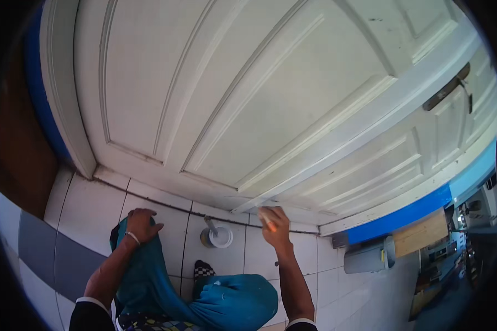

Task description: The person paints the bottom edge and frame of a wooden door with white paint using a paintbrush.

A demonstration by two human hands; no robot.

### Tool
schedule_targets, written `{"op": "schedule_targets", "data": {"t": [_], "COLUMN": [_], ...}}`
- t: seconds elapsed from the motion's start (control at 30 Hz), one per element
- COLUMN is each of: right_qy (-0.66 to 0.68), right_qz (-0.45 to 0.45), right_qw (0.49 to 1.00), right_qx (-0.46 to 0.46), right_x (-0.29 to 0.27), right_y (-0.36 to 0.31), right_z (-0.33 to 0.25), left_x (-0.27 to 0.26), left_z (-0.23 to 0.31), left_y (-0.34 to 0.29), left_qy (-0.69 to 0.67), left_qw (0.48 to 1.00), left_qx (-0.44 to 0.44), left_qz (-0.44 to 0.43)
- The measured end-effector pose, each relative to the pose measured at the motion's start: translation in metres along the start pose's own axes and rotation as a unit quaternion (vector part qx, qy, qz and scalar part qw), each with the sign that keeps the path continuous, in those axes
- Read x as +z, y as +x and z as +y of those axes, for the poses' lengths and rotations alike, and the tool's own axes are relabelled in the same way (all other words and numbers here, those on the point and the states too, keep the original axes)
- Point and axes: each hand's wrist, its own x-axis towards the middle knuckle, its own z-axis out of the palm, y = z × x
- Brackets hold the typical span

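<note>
My right hand [276,223] is closed around a small brush with an orange handle [270,225], held low against the foot of the white panelled door [281,110]. The bristle end is blurred where it meets the door's bottom edge. My left hand [142,223] lies loosely over my left knee, fingers spread and holding nothing. On the tiles between my hands stands a small tub of white paint [220,237]. A flat grey stick or handle [210,225] leans up out of the tub.
A second white door [370,176] with a dark handle plate [447,91] adjoins on the right. Past its frame stand a grey bin [370,256] and a wooden board [422,231]. White tiles [94,209] run along the threshold, and a brown panel [22,149] rises at far left.
</note>
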Motion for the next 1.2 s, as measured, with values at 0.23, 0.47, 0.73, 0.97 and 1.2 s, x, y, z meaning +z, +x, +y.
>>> {"op": "schedule_targets", "data": {"t": [0.23,0.47,0.73,0.97,1.2], "right_qy": [0.314,0.188,0.033,-0.039,0.166], "right_qz": [0.184,0.024,-0.052,-0.071,0.037], "right_qw": [0.855,0.912,0.953,0.967,0.858], "right_qx": [0.369,0.364,0.297,0.243,0.485], "right_x": [0.011,0.083,0.127,0.141,0.112], "right_y": [-0.065,-0.092,-0.091,-0.099,-0.091], "right_z": [-0.028,-0.054,-0.041,-0.029,-0.041], "left_x": [0.018,0.074,0.073,0.08,0.079], "left_z": [0.042,0.051,0.043,0.043,0.043], "left_y": [0.011,0.023,0.025,0.028,0.027], "left_qy": [-0.243,-0.206,-0.151,-0.138,-0.154], "left_qw": [0.963,0.947,0.967,0.966,0.964], "left_qx": [0.117,0.202,0.145,0.173,0.163], "left_qz": [0.026,-0.139,-0.146,-0.137,-0.14]}}
